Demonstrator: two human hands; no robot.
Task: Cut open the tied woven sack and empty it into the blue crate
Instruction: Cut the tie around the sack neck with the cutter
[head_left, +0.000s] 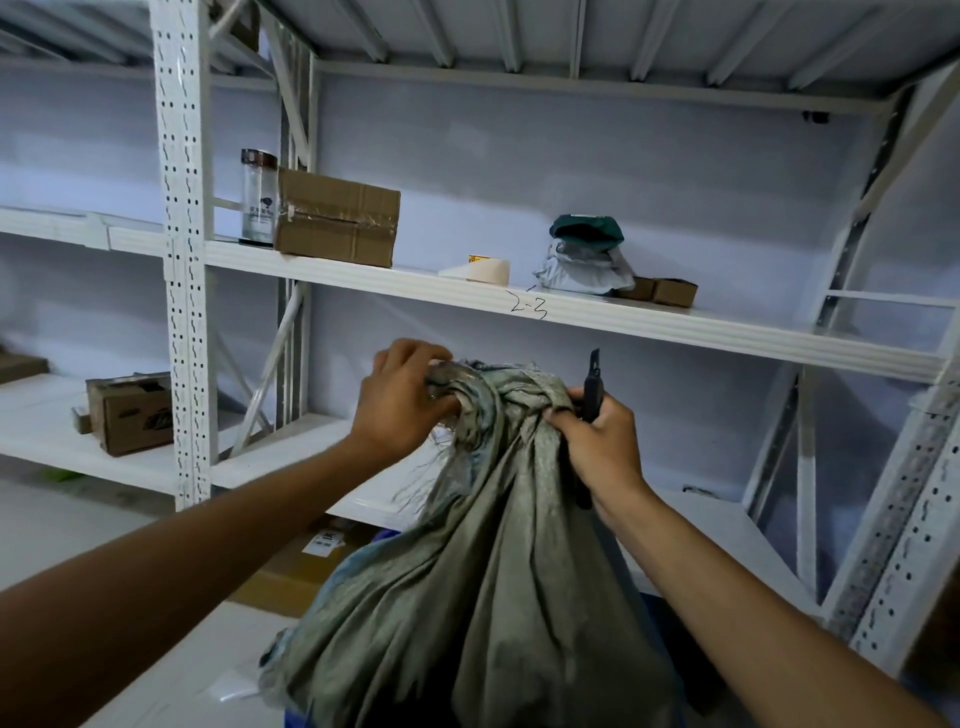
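Woven sack (483, 597) between hands: left hand (400, 400) clutches knot, right hand (597, 441) grips knife (592, 384) beside it.

Both bare forearms are reaching forward and upward, converging toward twelve o'clock. The left hand (402, 402) is curling its fingers (441, 405) closed at the ten o'clock side, while the right hand (602, 441) is clenching tight at two o'clock.

White metal shelving (571, 306) with perforated uprights (182, 260) stands against a pale lavender wall (571, 171), under a ribbed metal ceiling. The middle shelf, hand-marked "2-3", carries a taped cardboard box (337, 218), a clear jar (258, 197) and soft parcels (587, 254). The floor (62, 525) is pale and smooth.
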